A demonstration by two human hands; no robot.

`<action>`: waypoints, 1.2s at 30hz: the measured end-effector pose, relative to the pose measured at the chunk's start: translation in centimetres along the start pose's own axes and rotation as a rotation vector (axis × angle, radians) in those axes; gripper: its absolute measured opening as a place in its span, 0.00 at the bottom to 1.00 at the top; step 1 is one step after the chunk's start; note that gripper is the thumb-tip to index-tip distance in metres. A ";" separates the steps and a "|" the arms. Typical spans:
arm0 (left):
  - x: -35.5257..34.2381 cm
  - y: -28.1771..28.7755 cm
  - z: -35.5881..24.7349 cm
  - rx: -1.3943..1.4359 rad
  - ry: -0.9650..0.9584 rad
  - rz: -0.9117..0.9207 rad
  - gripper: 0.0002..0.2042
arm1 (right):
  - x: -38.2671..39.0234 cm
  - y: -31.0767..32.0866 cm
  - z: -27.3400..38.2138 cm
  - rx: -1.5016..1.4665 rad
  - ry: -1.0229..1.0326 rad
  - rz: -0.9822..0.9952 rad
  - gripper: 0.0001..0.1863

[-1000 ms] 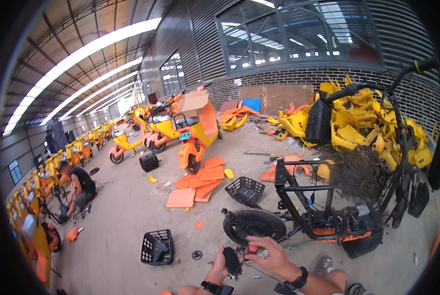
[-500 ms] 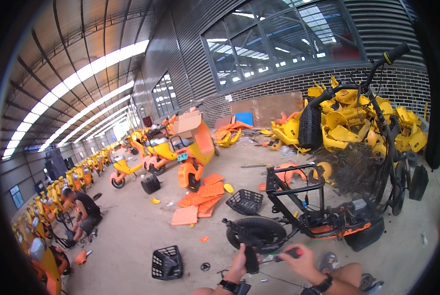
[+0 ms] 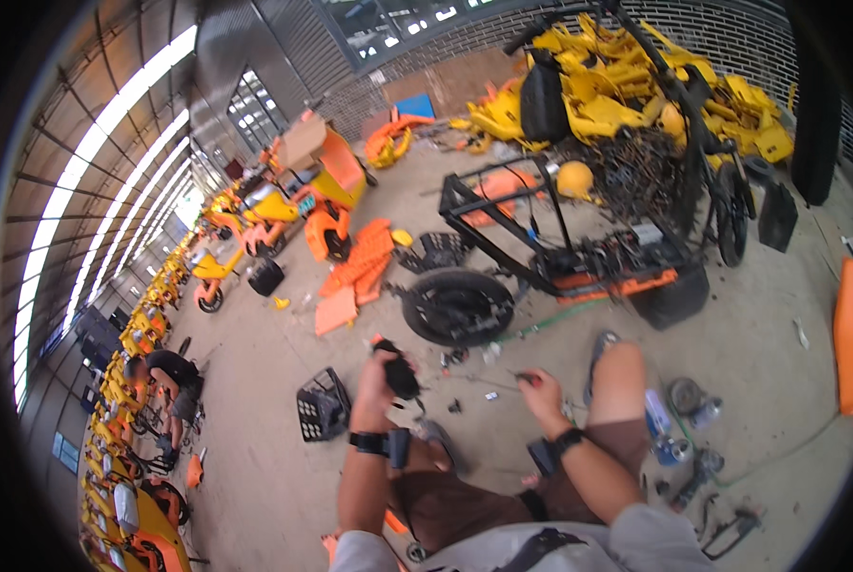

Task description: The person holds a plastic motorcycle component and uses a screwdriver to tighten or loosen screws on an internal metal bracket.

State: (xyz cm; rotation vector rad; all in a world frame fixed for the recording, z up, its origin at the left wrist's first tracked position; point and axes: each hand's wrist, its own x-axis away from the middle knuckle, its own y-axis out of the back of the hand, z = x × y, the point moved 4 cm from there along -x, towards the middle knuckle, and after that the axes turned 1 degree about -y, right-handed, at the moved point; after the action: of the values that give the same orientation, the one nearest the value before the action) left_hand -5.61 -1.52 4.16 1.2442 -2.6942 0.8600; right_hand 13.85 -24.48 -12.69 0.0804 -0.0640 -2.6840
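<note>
My left hand [image 3: 376, 389] is closed around a chunky black part [image 3: 403, 376], whose kind is too blurred to tell. A little orange-red shows at its top. To the right, my right hand [image 3: 546, 404] grips a slim tool with a red and black handle [image 3: 531, 378], which looks like a screwdriver. The two hands are apart, above the floor in front of my knees. Ahead of them lies the stripped black scooter frame [image 3: 503, 229], with its detached-looking black wheel [image 3: 458, 307] nearest my hands.
A black basket [image 3: 323, 405] stands left of my left hand. Orange panels [image 3: 358, 272] lie farther ahead. Motor-like metal parts and a spray can [image 3: 657, 417] are by my right knee. Yellow panels [image 3: 608, 91] are heaped at the wall. Another person [image 3: 174, 377] crouches beside scooters at left.
The view has tilted downward, showing my legs and more floor. My hands have moved apart, the left one carrying the black part away from the wheel. Both keep their hold.
</note>
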 end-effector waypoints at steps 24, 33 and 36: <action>10.7 -4.6 -0.7 0.457 -0.321 0.105 0.19 | 3.2 -1.0 -14.7 0.494 -0.470 0.026 0.18; 9.1 -3.3 0.9 0.511 -0.352 0.213 0.20 | 4.5 -1.6 -16.6 0.622 -0.405 0.191 0.16; 7.1 -5.5 1.5 0.514 -0.321 0.197 0.20 | 2.4 2.2 -19.8 0.645 -0.381 -0.001 0.13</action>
State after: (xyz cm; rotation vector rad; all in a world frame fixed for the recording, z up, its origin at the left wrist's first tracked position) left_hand -6.23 -10.02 7.35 1.3026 -2.9944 1.5844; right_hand 14.03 -28.16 -32.40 -0.2327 -1.0368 -2.5328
